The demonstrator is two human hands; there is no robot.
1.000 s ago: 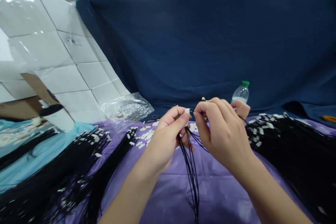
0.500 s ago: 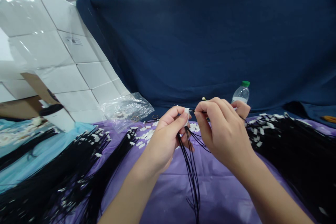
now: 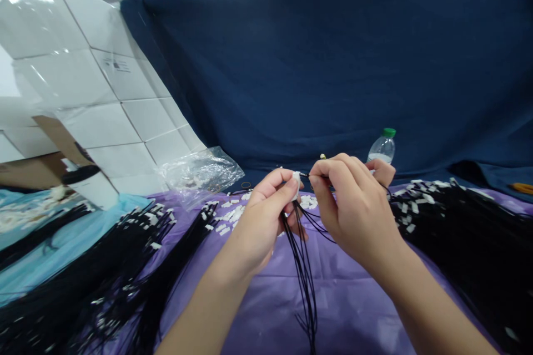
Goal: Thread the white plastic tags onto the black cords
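Between thumb and index finger, my left hand (image 3: 266,216) pinches a small white plastic connector (image 3: 296,184). Black wires (image 3: 306,274) hang in a loose bunch below it, with their lower ends over the purple cloth. My right hand (image 3: 356,199) is closed on a thin black wire (image 3: 305,175), whose tip points left at the connector. Whether the tip sits inside the connector or only touches it I cannot tell. A small yellowish-white piece (image 3: 323,156) shows just above my right fingers.
Piles of black wires with white connectors lie left (image 3: 137,233) and right (image 3: 466,238) on the purple cloth (image 3: 266,310). Loose white connectors (image 3: 233,216) lie behind my hands. A green-capped bottle (image 3: 382,147), a clear plastic bag (image 3: 204,172) and white boxes (image 3: 120,122) stand farther back.
Almost nothing differs. My right hand has shifted very slightly, with the wire still in its fingers. My left hand keeps its pinch on the connector.
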